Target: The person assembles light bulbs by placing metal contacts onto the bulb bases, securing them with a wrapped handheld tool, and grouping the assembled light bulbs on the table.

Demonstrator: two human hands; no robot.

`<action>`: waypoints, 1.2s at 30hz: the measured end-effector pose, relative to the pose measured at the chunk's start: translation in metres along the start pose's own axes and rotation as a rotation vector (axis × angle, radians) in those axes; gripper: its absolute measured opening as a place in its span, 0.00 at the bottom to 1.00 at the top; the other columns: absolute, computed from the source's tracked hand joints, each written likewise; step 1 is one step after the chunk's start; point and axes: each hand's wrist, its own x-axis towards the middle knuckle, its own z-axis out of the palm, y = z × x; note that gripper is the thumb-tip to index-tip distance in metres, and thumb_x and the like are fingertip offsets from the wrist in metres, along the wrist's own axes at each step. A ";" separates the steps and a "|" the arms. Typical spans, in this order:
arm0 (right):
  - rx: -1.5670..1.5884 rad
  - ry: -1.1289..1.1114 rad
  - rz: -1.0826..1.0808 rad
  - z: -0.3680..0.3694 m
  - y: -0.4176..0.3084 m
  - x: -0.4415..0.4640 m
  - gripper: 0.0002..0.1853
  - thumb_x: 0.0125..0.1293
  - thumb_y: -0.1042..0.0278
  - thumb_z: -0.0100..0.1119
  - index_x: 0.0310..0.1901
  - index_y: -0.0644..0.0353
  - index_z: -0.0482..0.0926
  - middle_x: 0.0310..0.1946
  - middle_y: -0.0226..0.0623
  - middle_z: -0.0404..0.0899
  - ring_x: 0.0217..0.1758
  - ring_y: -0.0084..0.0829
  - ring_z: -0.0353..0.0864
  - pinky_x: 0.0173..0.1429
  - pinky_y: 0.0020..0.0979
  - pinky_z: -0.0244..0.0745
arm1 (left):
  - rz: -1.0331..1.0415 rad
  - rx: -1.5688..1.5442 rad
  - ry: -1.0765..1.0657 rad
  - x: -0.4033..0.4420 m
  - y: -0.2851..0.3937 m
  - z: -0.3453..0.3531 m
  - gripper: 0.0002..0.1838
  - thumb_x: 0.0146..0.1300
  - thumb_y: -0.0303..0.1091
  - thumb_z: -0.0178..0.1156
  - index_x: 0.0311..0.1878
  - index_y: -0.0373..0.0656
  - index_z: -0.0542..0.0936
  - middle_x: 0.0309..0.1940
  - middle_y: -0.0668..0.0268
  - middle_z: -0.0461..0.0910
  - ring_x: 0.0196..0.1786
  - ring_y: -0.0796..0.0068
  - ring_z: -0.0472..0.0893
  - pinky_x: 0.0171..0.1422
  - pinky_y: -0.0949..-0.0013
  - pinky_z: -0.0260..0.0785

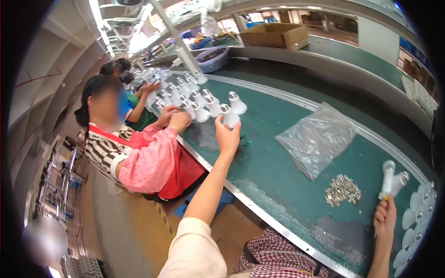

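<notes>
In left hand (227, 138): bulb housing (230, 119) upright; cap (225, 108) up

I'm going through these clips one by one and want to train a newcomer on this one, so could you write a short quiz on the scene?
1. What does the camera wearer's left hand touch?
2. True or false: the pile of small metal parts lies inside the clear plastic bag.
3. Which is nearer the right hand: the pile of small metal parts or the purple basket?

Key:
1. A white bulb housing.
2. False; the pile lies in the open on the green work surface, beside the bag.
3. The pile of small metal parts.
</notes>
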 end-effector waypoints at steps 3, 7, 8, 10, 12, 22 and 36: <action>0.086 -0.008 -0.112 -0.034 -0.027 0.013 0.10 0.68 0.61 0.47 0.34 0.58 0.66 0.17 0.24 0.61 0.09 0.12 0.53 0.06 0.15 0.47 | 0.043 0.165 0.075 0.051 -0.036 0.014 0.42 0.45 0.44 0.67 0.58 0.29 0.61 0.49 0.45 0.72 0.54 0.51 0.72 0.58 0.59 0.62; 0.089 0.114 -0.298 -0.064 -0.058 0.018 0.12 0.69 0.60 0.45 0.35 0.61 0.66 0.18 0.26 0.62 0.10 0.13 0.54 0.06 0.16 0.47 | -0.134 0.132 -0.019 0.069 -0.039 0.021 0.43 0.42 0.52 0.68 0.56 0.31 0.67 0.52 0.45 0.72 0.56 0.52 0.71 0.60 0.60 0.62; 0.085 0.116 -0.298 -0.071 -0.064 0.020 0.12 0.69 0.60 0.45 0.35 0.61 0.66 0.18 0.26 0.62 0.10 0.13 0.54 0.06 0.16 0.47 | -0.160 0.117 -0.046 0.069 -0.038 0.021 0.41 0.42 0.52 0.68 0.55 0.32 0.69 0.51 0.46 0.72 0.56 0.53 0.72 0.60 0.60 0.63; 0.117 0.075 -0.275 -0.077 -0.070 0.021 0.13 0.70 0.60 0.45 0.35 0.63 0.66 0.18 0.27 0.63 0.10 0.13 0.53 0.07 0.16 0.47 | -0.124 0.135 -0.036 0.070 -0.041 0.022 0.38 0.41 0.54 0.68 0.51 0.34 0.73 0.49 0.48 0.75 0.53 0.53 0.74 0.57 0.60 0.64; 0.120 0.104 -0.310 -0.071 -0.068 0.018 0.13 0.70 0.61 0.45 0.35 0.63 0.66 0.19 0.27 0.63 0.11 0.13 0.53 0.08 0.16 0.48 | -0.059 0.118 -0.042 0.072 -0.048 0.023 0.33 0.42 0.52 0.68 0.46 0.35 0.77 0.42 0.50 0.79 0.48 0.55 0.77 0.54 0.61 0.67; 0.126 0.085 -0.538 -0.078 -0.071 0.024 0.11 0.69 0.63 0.46 0.34 0.62 0.65 0.20 0.25 0.61 0.13 0.13 0.53 0.10 0.16 0.49 | 0.384 -0.397 -0.720 -0.074 0.137 0.056 0.17 0.47 0.36 0.68 0.40 0.39 0.79 0.33 0.64 0.80 0.33 0.80 0.78 0.37 0.73 0.72; -0.260 0.112 -0.596 -0.014 -0.038 -0.024 0.08 0.67 0.66 0.46 0.38 0.63 0.68 0.23 0.28 0.65 0.14 0.12 0.54 0.14 0.17 0.50 | 0.714 -0.370 -1.151 -0.233 0.207 0.164 0.23 0.44 0.39 0.70 0.42 0.37 0.77 0.25 0.61 0.77 0.28 0.74 0.76 0.35 0.71 0.69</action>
